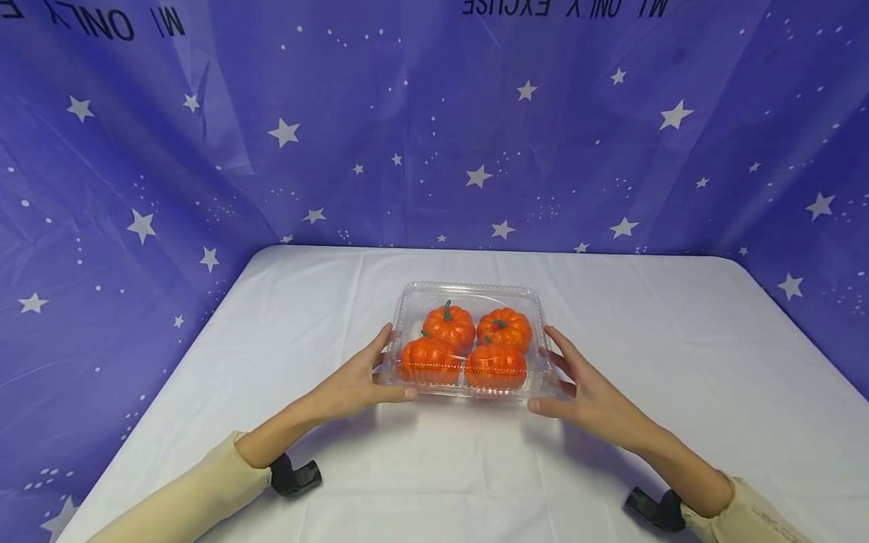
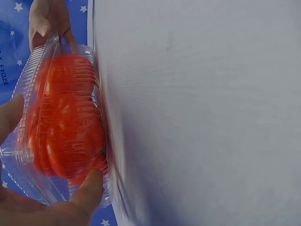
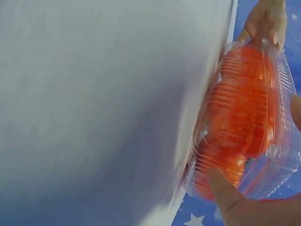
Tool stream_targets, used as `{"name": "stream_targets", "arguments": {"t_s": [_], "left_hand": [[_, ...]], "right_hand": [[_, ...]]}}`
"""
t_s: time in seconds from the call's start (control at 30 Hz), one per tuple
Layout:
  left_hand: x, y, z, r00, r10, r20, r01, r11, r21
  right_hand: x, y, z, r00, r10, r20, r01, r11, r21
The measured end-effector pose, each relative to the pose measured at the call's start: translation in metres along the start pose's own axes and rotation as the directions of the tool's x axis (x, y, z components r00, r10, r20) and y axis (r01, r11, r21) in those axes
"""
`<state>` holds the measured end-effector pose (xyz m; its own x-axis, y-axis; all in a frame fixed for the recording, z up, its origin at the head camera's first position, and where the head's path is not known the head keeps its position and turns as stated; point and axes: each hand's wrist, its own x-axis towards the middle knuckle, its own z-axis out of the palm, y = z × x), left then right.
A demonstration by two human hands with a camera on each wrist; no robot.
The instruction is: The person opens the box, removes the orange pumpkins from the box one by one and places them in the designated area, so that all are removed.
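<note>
A clear plastic clamshell box [image 1: 475, 290] with a ribbed rim is at the middle of the table, its lid down. Inside lie several small orange pumpkins [image 1: 498, 366] with green stems, in two rows. My left hand [image 1: 356, 385] grips the box's left side, the thumb along its front edge and the fingers at the side. From the opposite side my right hand [image 1: 597, 400] holds it the same way. Both wrist views show the ribbed wall close up, with the pumpkins [image 2: 70, 127] behind it. Whether the box's base touches the cloth, I cannot tell.
A white cloth [image 1: 679, 362] covers the table, with rounded far corners. Behind and at both sides hangs a purple-blue curtain [image 1: 434, 136] printed with white stars. Black straps with mounts [image 1: 295, 477] sit at both wrists, by the cream sleeves [image 1: 197, 490].
</note>
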<state>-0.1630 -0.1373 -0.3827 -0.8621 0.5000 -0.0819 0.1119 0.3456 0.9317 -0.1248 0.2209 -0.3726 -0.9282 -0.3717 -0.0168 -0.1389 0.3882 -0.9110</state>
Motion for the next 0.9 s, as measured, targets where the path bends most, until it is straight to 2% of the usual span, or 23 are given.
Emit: {"name": "stream_targets", "arguments": {"t_s": [0.17, 0.43, 0.9], "left_hand": [[-0.0013, -0.0006, 0.0008, 1.000, 0.001, 0.006, -0.001, 1.000, 0.014], [-0.0047, 0.0007, 0.0054, 1.000, -0.014, -0.014, 0.016, 0.992, 0.127], [-0.0076, 0.0021, 0.0066, 1.000, -0.002, -0.008, 0.003, 0.992, 0.127]], "right_hand": [[0.0008, 0.0005, 0.0020, 1.000, 0.007, -0.018, -0.007, 1.000, -0.008], [-0.0015, -0.0028, 0.0057, 1.000, 0.014, -0.018, -0.013, 1.000, 0.009], [-0.0033, -0.0026, 0.0100, 1.000, -0.003, -0.021, 0.002, 0.999, -0.044]]}}
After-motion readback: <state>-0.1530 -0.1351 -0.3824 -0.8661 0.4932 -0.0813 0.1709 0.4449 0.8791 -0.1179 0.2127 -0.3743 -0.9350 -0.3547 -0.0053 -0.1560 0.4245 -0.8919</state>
